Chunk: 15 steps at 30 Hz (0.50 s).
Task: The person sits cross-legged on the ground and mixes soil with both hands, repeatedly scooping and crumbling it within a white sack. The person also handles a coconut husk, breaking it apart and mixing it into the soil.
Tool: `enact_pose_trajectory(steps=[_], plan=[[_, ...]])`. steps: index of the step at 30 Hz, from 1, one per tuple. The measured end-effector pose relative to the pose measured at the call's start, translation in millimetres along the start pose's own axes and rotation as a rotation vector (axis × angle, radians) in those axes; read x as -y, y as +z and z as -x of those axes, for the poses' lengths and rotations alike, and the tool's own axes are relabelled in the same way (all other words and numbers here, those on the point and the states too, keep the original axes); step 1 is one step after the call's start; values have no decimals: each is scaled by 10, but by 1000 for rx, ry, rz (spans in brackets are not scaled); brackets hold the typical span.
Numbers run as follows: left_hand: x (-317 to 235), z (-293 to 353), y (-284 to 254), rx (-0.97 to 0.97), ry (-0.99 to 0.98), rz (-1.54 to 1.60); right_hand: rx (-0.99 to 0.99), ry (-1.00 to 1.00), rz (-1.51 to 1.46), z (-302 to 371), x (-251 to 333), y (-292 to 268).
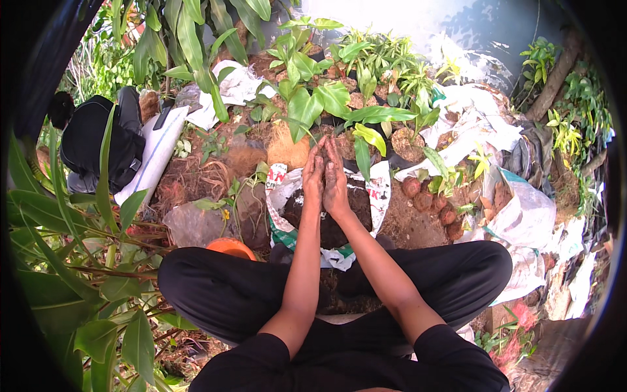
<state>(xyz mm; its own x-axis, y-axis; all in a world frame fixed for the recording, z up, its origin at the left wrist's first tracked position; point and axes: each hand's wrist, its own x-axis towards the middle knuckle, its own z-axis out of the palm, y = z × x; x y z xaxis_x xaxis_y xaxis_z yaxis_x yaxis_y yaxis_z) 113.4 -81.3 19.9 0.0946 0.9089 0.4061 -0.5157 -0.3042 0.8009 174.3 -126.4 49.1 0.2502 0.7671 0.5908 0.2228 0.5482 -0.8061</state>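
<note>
I have both hands flat against each other over the bag (380, 204) of dark soil (295, 208): the left hand (313, 181) and the right hand (336, 186) meet with fingers straight and close together, pointing away from the body, past the bag's far edge. From my view I can't tell whether anything is pinched between the palms. Dark smears mark the skin.

The bag sits on the ground (406, 228), between the bent legs (222, 284), its mouth facing up at my camera. Its rim is white with red and green print. It reads slightly wider from left edge to right edge than from near to far, but I can't fix a long axis with confidence, since the fisheye bends the outline and the hands and forearms cover its middle.

The forearms also cross the near edge, where a crumpled white flap shows between them. I can't judge how deep the soil goes. Left of the bag's near corner, an orange bowl (230, 245) is partly hidden by a leg. Past the far edge, a brown fibrous clump (287, 145) is partly overlapped by leaves.
</note>
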Motion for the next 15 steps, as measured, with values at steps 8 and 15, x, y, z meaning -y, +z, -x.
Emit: enact_pose_trajectory(steps=[8,15], plan=[[-82,-16,51,-141,37,-103,95,-57,-83,-26,-172,4],[-17,77,1,-49,-85,242,-171,325,-544,-227,-198,-120]])
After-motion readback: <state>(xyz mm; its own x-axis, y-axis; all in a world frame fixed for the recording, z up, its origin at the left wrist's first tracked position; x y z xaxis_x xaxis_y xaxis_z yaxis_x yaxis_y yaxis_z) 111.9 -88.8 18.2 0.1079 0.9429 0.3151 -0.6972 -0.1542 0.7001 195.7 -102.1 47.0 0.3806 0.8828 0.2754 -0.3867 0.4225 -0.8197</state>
